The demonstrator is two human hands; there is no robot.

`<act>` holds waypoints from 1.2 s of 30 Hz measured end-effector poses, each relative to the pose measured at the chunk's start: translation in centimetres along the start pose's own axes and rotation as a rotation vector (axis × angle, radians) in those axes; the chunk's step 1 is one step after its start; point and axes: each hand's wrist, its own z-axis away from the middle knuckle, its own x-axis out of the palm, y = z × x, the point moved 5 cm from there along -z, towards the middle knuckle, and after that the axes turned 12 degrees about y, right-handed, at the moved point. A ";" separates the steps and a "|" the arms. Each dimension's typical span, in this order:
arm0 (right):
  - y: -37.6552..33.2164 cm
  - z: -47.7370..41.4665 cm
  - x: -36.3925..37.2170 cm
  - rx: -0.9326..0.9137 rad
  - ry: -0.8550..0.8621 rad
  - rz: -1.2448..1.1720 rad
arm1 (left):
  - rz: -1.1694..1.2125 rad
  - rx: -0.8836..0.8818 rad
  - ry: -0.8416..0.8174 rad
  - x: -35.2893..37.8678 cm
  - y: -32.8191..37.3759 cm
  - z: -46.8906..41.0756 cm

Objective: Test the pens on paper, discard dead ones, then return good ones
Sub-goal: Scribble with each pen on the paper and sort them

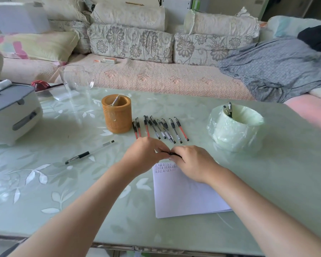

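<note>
Step in hand: judged as capping or uncapping one pen around its test; could not tell which
Left hand [146, 151]: curled; fingertips pinched on one end of the held pen [168, 153]
Right hand [191, 162]: curled round the other end of the same pen, knuckles up
Held pen: dark; only a short stretch showed between the hands; hung just above the far edge of the paper [183, 197], near the middle of the table [63, 182]
Paper: lay toward the table's near edge, right of middle; two lines of small scribbles along its far edge; blank below
Row of pens [161, 128]: lay side by side beyond the hands, just right of the pen holder [116, 115]; probably waited untested
Pen holder: stood upright in the far half; something pale leaned inside, too unclear to name
Bin [235, 127]: bag-lined, toward the right edge; two pens [228, 108] stood in it, taken for dead ones
Lone pen [89, 153]: lay well apart toward the left edge; verdict unknown
Next move: likely called for a bared tip brought down on blank paper below the scribbles; then a choice between bin and holder
</note>
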 end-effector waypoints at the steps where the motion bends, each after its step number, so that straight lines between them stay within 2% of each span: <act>1: 0.2 0.0 0.0 0.002 -0.006 0.016 | 0.004 -0.002 -0.008 0.1 0.0 0.0; 16: 1.0 0.2 -0.4 0.008 -0.023 0.062 | 0.032 -0.022 -0.046 1.1 -0.4 -0.8; 20: 1.7 0.2 -0.6 0.057 -0.065 -0.013 | -0.072 0.013 -0.023 1.1 -0.8 -0.9; 23: 2.6 0.4 -0.6 0.103 -0.052 -0.156 | -0.294 0.043 -0.001 1.1 -1.8 -0.8; 26: 3.4 0.5 -0.8 0.129 0.011 -0.299 | -0.396 0.073 0.001 1.4 -2.3 -0.8; 29: 3.7 0.5 -0.8 0.269 0.084 -0.547 | -0.423 0.103 -0.015 1.8 -2.1 -0.9; 33: 3.8 0.5 0.2 0.483 0.075 -0.931 | -0.361 0.115 0.013 3.0 -2.1 -0.8; 36: 3.9 0.5 0.6 0.492 0.080 -0.974 | -0.333 0.110 0.024 3.7 -2.3 -0.7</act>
